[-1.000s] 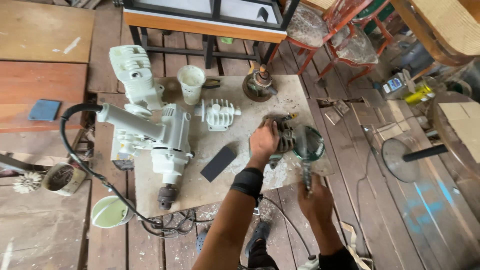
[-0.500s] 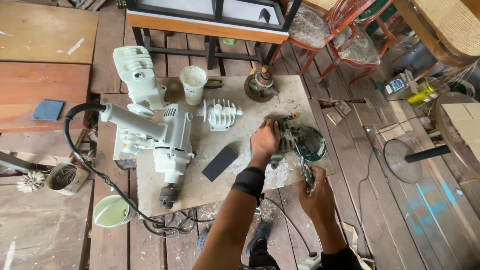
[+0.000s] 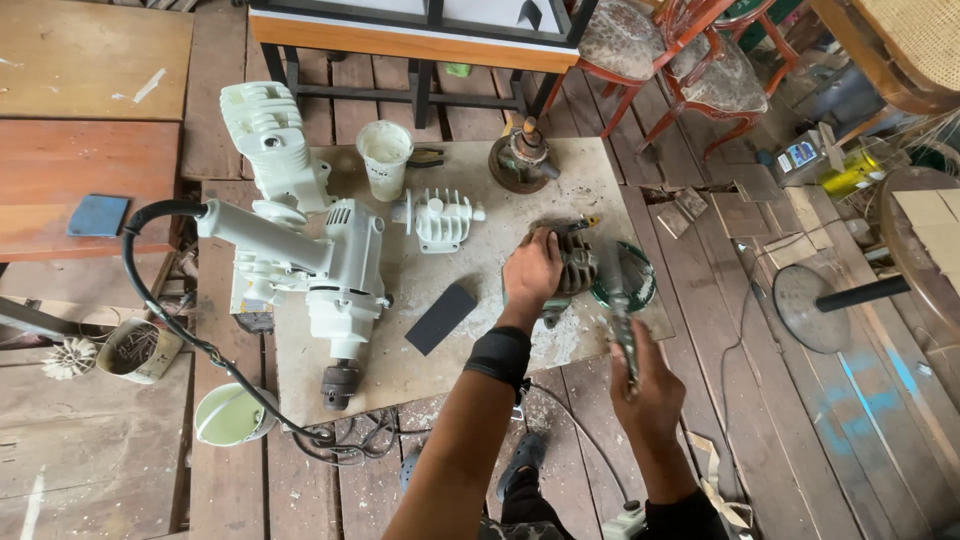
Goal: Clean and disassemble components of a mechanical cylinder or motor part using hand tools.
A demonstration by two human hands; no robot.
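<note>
- Left hand pressed flat over a dark finned metal casting, fingers curled on its top; casting sits on the pale work board, right of centre
- Right hand closed round a slim metal tool, tip aimed at the casting's near edge, beside a round green part; what kind of tool, cannot tell
- Step in hand, as judged: working a fastener or seam on the casting while the other hand steadies it
- Next move would call for firm downward hold from the left hand and a steady tip, so the tool does not skid toward the fingers
- Nearby on the board: white electric drill, white finned cover, black sanding pad, white paint cup; all apart from the hands
</note>
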